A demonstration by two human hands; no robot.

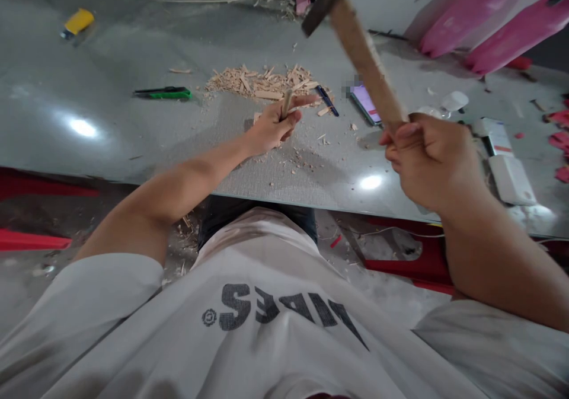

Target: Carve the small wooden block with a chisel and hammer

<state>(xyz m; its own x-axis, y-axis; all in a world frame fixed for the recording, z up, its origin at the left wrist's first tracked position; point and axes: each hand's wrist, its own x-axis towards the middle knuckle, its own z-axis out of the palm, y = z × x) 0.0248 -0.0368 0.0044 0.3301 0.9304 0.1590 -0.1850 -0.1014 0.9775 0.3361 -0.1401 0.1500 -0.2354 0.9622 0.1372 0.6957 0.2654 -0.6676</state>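
Observation:
My right hand (438,162) is closed around the wooden handle of a hammer (367,61), whose dark metal head is raised high above the table. Lower down, at the middle of the table, my left hand (275,126) grips a short round wooden handle (287,102) standing roughly upright. Its lower end is hidden by the fingers, so its kind does not show. One finger of that hand stretches out to the right. A small pale wood piece (256,117) shows beside the left hand, mostly covered. Just beyond lies a heap of wood chips (253,82).
On the grey table (133,132) lie a green utility knife (164,93), a dark blue pen-like object (328,101), a phone (365,104) and a yellow object (79,22). Pink bottles (471,13) stand back right, near a white box (511,178). Red stools (409,257) are under the table edge.

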